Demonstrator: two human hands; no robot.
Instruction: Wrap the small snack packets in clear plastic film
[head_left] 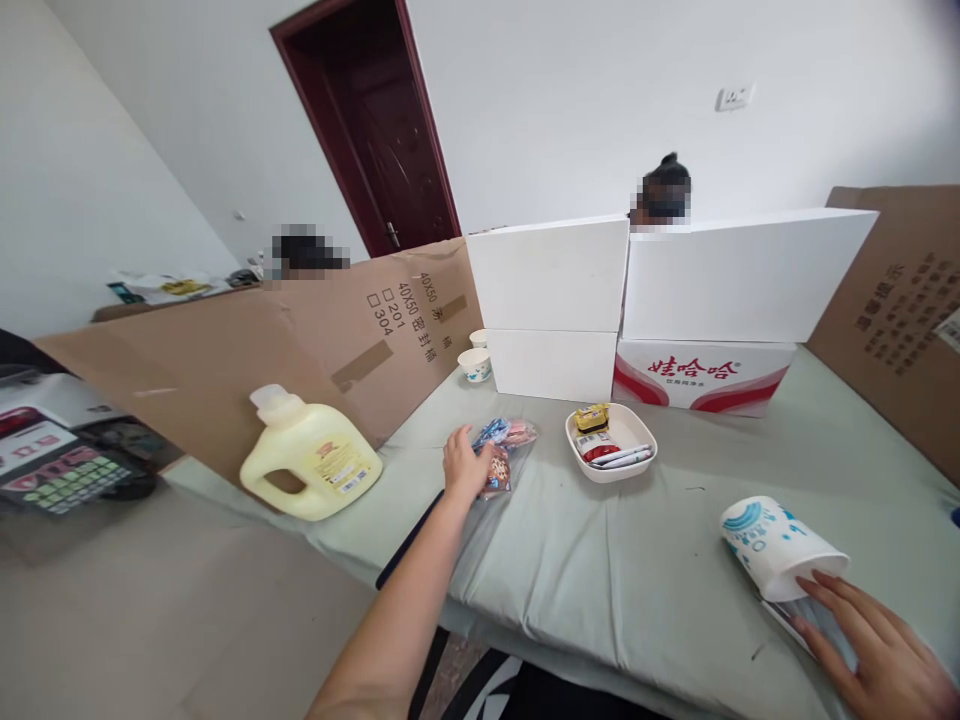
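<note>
Over by the white dish (611, 447), the left hand (465, 466) seems closed on the candy bag (501, 452) just left of it; the right hand (877, 650) lies flat, well nearer, empty.

- Our left hand (465, 465) rests on a snack bag (501, 455) on the table (600, 570).
- Left of it lies a jug (311, 460); right of it, a dish (611, 443) holding packets.
- Beyond it: a paper cup (475, 364) and stacked boxes (637, 310).
- Our right hand (877, 650) touches a tipped cup (776, 548), well apart to the right.
</note>
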